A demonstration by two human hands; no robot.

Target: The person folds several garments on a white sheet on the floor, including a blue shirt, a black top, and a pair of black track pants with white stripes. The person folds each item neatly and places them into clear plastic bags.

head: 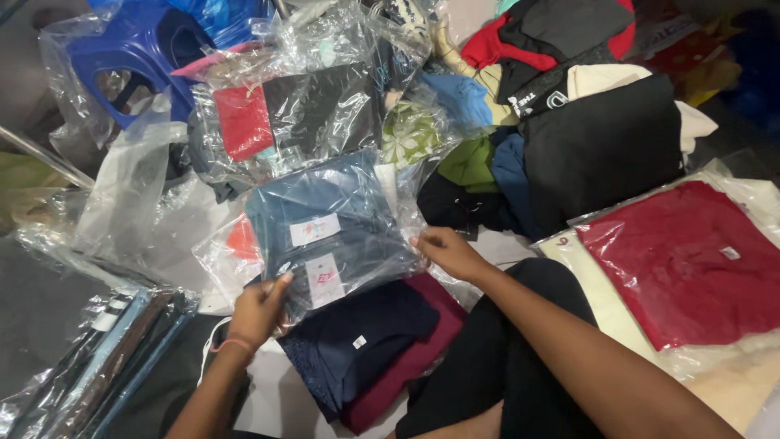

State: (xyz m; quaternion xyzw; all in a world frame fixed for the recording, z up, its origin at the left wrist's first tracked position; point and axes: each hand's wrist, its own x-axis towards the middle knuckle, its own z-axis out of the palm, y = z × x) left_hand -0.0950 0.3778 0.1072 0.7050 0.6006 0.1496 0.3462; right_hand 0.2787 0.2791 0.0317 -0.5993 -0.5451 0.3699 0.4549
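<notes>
Clear bag [333, 232] with a folded blue-grey garment inside, two paper labels on its face, held flat just above a small stack near the middle of the floor. Left hand [258, 313] closed on the near left corner, thumb on top of the plastic, fingers tucked out of sight beneath. Right hand [449, 252] pinching the right edge, fingers curled over the film. Best kept level, both edges gripped evenly, since the slick film probably slides and the garment can shift inside. Worth squaring the bag's corners with the pile beneath before easing the grip. Directly under it, a folded navy garment [357, 341] lying on a maroon one [418, 358], both unbagged. Behind, another clear bag holding a red and black garment [296, 114], with loose empty plastic round it. Further back on the left, a blue plastic stool [138, 49] wrapped in film. To the right, a heap of loose clothes topped by a black piece [601, 146]. At the far right, a bagged dark red garment [691, 260]. At the near left, a row of bagged clothes [106, 366] standing on edge.
</notes>
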